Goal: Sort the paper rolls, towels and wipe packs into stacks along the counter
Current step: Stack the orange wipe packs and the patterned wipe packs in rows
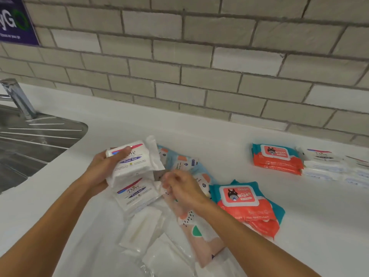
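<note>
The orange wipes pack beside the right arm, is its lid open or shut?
Shut. The orange wipes pack has its lid lying flat, no edge lifted.

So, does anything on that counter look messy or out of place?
Nothing looks spilled or torn. One orange wipes pack lies crooked beside the right hand, apart from the tidy orange stack farther right. The left hand holds a Dove pack.

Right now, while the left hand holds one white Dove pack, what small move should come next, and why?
Probably the right hand should pick up the second Dove pack lying just below the white Dove pack in the grip of the left hand: both match, and a stack of white packs already stands at the right.
</note>
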`<state>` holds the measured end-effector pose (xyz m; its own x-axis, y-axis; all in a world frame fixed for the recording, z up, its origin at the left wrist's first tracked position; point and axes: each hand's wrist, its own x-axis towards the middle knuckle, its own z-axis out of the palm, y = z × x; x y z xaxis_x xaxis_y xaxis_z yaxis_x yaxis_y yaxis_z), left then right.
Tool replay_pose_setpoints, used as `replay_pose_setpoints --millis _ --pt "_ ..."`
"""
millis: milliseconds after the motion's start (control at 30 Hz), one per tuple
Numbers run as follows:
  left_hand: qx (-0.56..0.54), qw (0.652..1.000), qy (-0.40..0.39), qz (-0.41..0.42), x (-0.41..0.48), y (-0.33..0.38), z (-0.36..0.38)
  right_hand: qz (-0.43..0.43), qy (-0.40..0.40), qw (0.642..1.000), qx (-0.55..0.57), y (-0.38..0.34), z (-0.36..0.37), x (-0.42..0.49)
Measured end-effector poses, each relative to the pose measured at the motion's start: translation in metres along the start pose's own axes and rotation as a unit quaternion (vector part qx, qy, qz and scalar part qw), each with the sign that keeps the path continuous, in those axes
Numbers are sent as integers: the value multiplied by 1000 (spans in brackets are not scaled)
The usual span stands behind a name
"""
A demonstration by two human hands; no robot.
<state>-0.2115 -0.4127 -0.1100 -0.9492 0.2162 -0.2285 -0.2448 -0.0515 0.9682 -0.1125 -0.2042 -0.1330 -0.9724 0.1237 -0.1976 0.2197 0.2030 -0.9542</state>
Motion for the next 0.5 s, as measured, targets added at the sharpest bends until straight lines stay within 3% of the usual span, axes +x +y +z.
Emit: replay_pose_setpoints --millis 100,200,500 --pt "-37 997 69 -13 11 -8 -23 -93 -50 971 -215 2 22 15" --pt "-58 994 95 -25 13 -16 -34 -124 -76 923 -358 -7 36 31" --pt "-78 988 125 -41 12 -28 -40 -1 -110 913 -393 -24 55 42"
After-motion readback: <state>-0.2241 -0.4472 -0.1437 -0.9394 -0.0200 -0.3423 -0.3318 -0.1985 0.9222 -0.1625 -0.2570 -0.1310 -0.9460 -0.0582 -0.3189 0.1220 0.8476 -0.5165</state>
